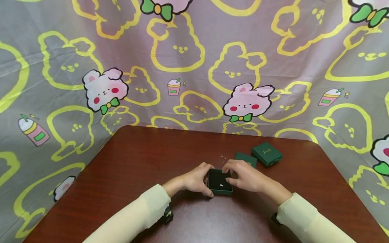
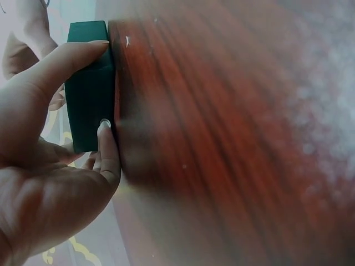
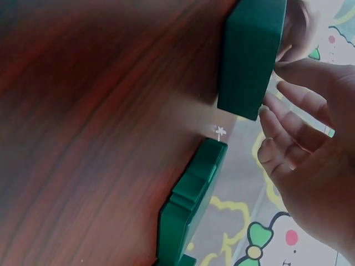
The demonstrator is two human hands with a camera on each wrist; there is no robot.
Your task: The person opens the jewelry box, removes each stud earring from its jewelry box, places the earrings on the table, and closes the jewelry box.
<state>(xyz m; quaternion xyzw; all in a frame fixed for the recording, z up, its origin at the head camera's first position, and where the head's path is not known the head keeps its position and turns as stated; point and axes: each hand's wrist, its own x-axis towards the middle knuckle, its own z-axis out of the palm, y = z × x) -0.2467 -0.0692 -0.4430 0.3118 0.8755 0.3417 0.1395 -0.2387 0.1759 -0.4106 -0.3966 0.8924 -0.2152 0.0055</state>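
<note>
A small dark green box with a black insert stands uncovered on the table. On the insert lies a tiny silvery star-shaped piece. My left hand grips the box from the left, its thumb on the near side and the other fingers around the far end. Over the box's right rim is my right hand, fingers loosely bent and a gap between thumb and forefinger; the right wrist view shows these fingers beside the box wall. Nothing is visible between them.
Behind the box, several tiny silvery pieces lie on the brown table. A flat green lid or box, partly covered by my right hand, sits beside a green box with gold lettering. A patterned curtain hangs along the table's edges.
</note>
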